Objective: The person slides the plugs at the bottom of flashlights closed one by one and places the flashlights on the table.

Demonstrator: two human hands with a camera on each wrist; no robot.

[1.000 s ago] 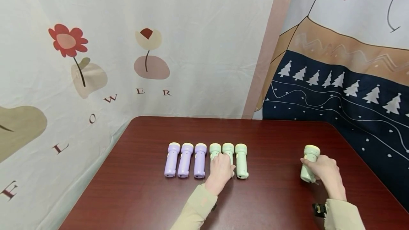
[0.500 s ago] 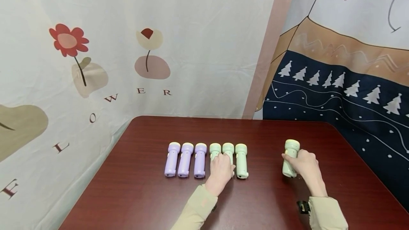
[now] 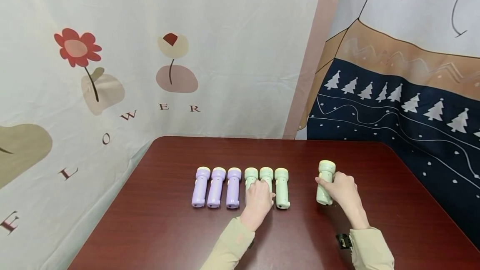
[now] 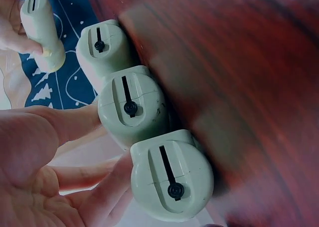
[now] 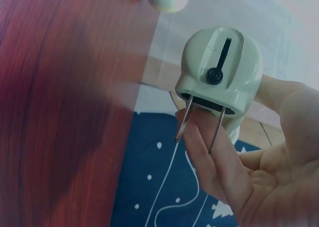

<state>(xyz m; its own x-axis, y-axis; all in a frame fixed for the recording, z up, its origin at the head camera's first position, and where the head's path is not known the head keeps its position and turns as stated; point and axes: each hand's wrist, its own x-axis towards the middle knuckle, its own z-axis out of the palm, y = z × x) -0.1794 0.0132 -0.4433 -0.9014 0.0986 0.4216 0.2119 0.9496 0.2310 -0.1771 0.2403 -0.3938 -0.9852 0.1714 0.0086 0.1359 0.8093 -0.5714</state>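
My right hand holds a pale green flashlight upright, to the right of a row of flashlights. Two metal prongs stick out of its base in the right wrist view. At the row's green end, my left hand grips the middle green flashlight. Its thumb lies along that flashlight's side, while its other fingers reach against the left green flashlight. Just right of this hand lies the right green flashlight. In the left wrist view, black sliders show on the ends of these three.
Three purple flashlights, left, middle and right, lie parallel left of the green ones. The dark red table ends at a back edge before a printed cloth and a navy cloth.
My right hand has carried its green flashlight leftward, closer to the row. The left hand and the row stay where they were.
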